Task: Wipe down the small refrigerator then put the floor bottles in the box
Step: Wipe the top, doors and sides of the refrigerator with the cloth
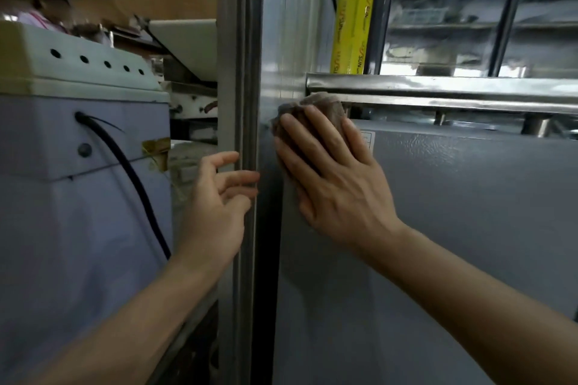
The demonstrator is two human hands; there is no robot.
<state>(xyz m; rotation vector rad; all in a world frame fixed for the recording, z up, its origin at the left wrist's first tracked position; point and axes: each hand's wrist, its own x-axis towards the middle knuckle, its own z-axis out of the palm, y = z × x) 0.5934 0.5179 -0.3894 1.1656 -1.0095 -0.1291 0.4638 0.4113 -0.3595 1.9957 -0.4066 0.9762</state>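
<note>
Cloth (308, 112) flat under my right hand (331, 178), fingers straight, pressed on the fridge (453, 212) side's top corner to scrub it. Left hand (219, 197) loosely curled, empty, beside the fridge edge, perhaps steadying.

Grey refrigerator side (453, 228): broad bare panel to your right and below, passable. Above: steel rail (438, 94) caps it, yellow roll (353, 9) standing behind. Left: upright metal post (240, 72) bounds the panel; dark narrow gap between. Beyond the post: white machine (78, 166) with black cable (134, 184), close-set.
</note>
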